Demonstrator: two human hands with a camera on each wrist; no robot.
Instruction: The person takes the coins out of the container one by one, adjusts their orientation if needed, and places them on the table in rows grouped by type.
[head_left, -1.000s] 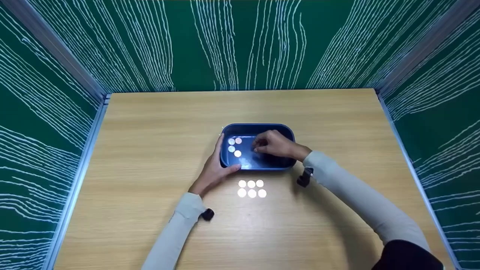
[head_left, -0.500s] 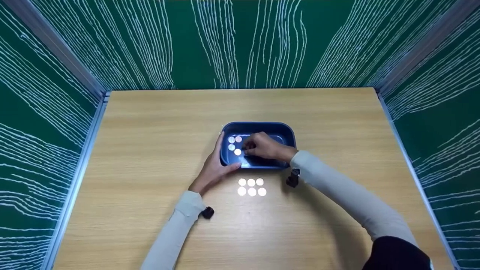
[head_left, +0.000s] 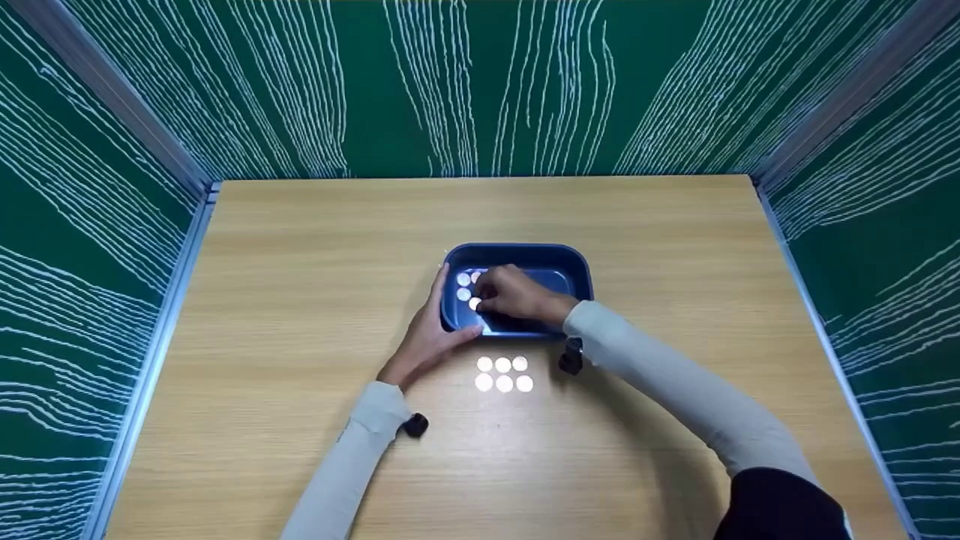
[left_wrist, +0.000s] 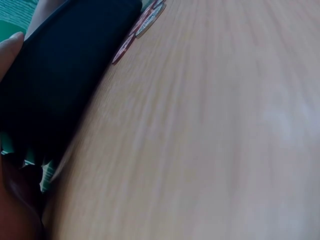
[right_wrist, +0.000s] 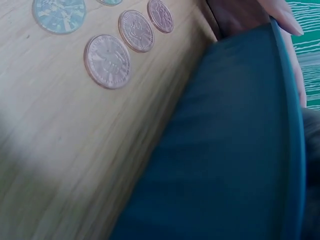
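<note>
A dark blue rounded-corner tray (head_left: 559, 280) sits mid-table. My left hand (head_left: 426, 337) grips its near left corner, thumb along the front rim and fingers down the left side. Inside the tray my right hand (head_left: 519, 294) reaches in from the right, its fingers curled and pinching at a coin (head_left: 474, 304). Beside those fingertips lie a silvery coin (head_left: 463, 279) and another silvery coin (head_left: 463, 294); a reddish coin is partly covered by the fingers. In the right wrist view the tray's outer wall (right_wrist: 225, 130) hides the right hand's fingertips.
In front of the tray, several coins (head_left: 503, 364) lie on the wooden table (head_left: 337, 247) in two rows. Copper-coloured coins (right_wrist: 107, 61) show close in the right wrist view. Green panels (head_left: 367, 105) with white lines stand around the table.
My right hand has moved left inside the tray, from its middle to the coins at the left end, now partly covering the reddish one. My left hand has stayed at the tray's corner.
</note>
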